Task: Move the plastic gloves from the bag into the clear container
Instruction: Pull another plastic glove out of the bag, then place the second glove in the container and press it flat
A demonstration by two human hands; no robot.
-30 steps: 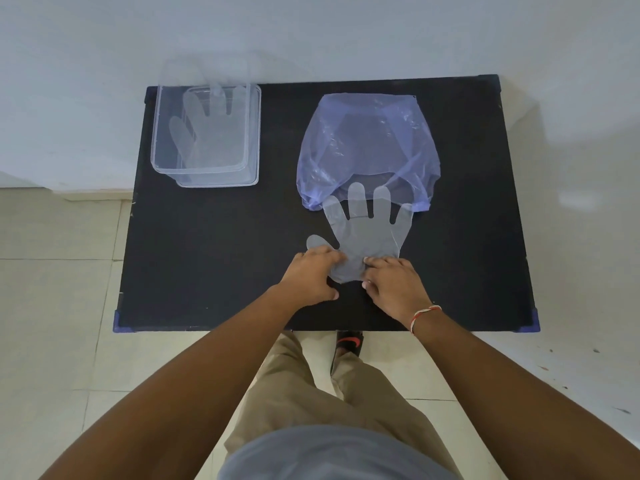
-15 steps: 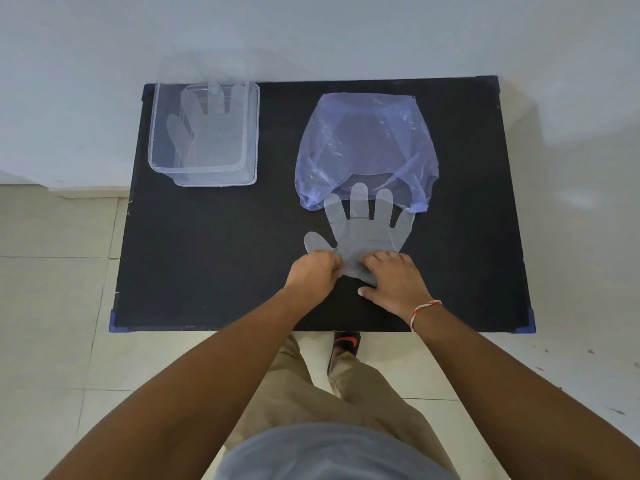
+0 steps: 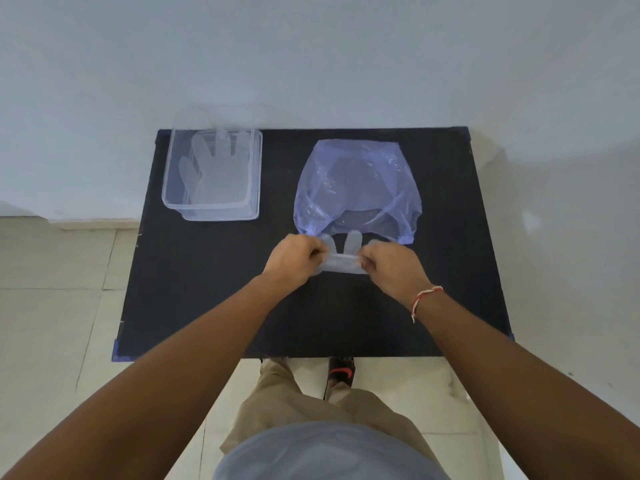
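A clear plastic glove (image 3: 343, 261) is stretched between both my hands just in front of the purple bag (image 3: 356, 188), its fingertips pointing toward the bag's mouth. My left hand (image 3: 294, 259) pinches the glove's left cuff edge, and my right hand (image 3: 393, 263) pinches the right edge. The glove is lifted and folded at the cuff. The clear container (image 3: 213, 174) stands at the table's far left corner with another glove (image 3: 214, 168) lying flat inside.
The black table (image 3: 214, 289) has blue corner caps and stands against a white wall. Pale floor tiles lie left and right of it. My legs and a sandal (image 3: 341, 374) show below the table's near edge.
Both hands moved forward toward the bag and pinched the glove's cuff, lifting it off the table; it lay flat before. The view also shifted, so the table sits lower in frame.
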